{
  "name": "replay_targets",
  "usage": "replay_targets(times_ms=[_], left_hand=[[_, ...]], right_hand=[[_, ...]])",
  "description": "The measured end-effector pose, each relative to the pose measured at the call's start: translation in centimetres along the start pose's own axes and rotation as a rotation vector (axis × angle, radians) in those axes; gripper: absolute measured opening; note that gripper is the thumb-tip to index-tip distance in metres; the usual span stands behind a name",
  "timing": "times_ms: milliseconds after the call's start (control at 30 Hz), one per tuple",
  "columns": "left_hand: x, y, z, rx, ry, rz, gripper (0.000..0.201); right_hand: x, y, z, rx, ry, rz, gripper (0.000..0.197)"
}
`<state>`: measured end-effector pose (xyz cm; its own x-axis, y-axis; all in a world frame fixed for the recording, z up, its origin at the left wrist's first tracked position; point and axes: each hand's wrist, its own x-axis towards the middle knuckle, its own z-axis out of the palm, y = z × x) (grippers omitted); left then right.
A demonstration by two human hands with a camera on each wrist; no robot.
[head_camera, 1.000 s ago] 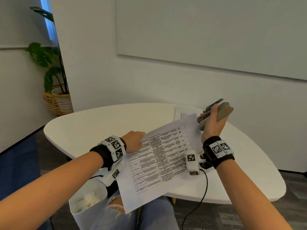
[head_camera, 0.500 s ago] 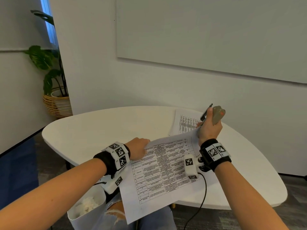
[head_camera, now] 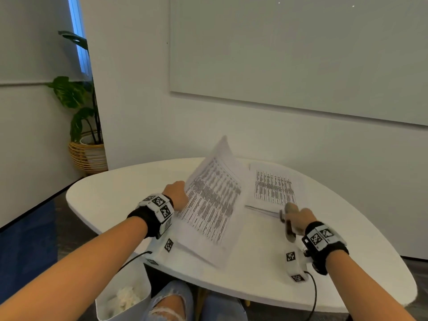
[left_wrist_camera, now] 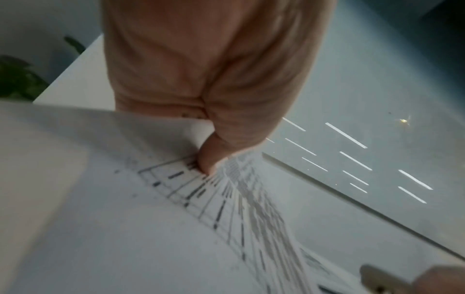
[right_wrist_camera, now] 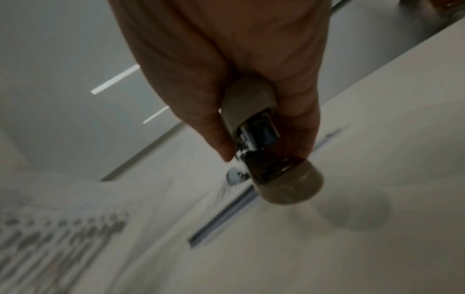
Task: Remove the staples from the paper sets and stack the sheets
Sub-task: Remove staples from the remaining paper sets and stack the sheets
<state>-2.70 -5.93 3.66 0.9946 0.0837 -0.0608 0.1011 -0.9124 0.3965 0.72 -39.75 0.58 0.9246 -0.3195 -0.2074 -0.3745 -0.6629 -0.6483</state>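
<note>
Landmark: white table (head_camera: pixel 120 195). Off its left edge, potted plant (head_camera: pixel 85 126); below it, bin (head_camera: pixel 120 297). Left hand (head_camera: pixel 177 193) pinches lifted paper set (head_camera: pixel 210 205); flat sheet (head_camera: pixel 273 184) behind; right hand (head_camera: pixel 301 220) grips staple remover (head_camera: pixel 288 224)

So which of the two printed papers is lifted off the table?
The printed paper pinched by the left hand: its far edge curls up in the air. The other sheet lies flat farther right, beyond the right hand.
</note>
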Motion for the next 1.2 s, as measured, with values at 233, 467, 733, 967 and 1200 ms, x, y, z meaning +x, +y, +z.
replay_targets(times_ms=[233, 467, 733, 967, 1200], left_hand=[[0.7, 4.0, 0.1, -0.351, 0.141, 0.011, 0.033], [1.6, 7.9, -0.2, -0.788, 0.159, 0.044, 0.031], [2.4, 7.9, 1.0, -0.978, 0.108, 0.047, 0.008], [2.6, 2.0, 4.8, 0.025, -0.330, -0.024, 0.073], [0.7, -1.6, 6.5, 0.216, -0.443, -0.020, 0.101]], right_hand=[[0.6, 0.0, 1.6, -0.256, -0.043, -0.064, 0.049], [-0.1, -3.9, 0.5, 0.668, -0.393, -0.042, 0.072], [2.6, -3.1, -2.5, 0.598, -0.166, -0.270, 0.022], [7.2, -1.3, -5.1, 0.483, -0.109, -0.126, 0.028], [9.7, 0.1, -4.8, 0.521, -0.121, 0.021, 0.038]])
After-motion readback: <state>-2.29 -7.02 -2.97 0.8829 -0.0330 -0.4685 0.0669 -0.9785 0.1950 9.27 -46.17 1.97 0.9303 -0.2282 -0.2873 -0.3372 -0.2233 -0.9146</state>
